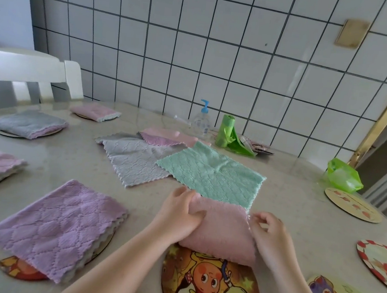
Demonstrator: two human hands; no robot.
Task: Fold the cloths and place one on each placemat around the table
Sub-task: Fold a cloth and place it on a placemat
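pink cloth [221, 231] folded, long axis front-back, left hand [180, 213], right hand [270, 239] gripping sides

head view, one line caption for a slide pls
Both hands, left and right, fold a pink cloth over a cartoon placemat.

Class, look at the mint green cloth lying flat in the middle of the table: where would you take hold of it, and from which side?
Pinch the mint green cloth at its right-hand corner, from the right. That scalloped edge lies free on bare table; its near edge is under the pink cloth.
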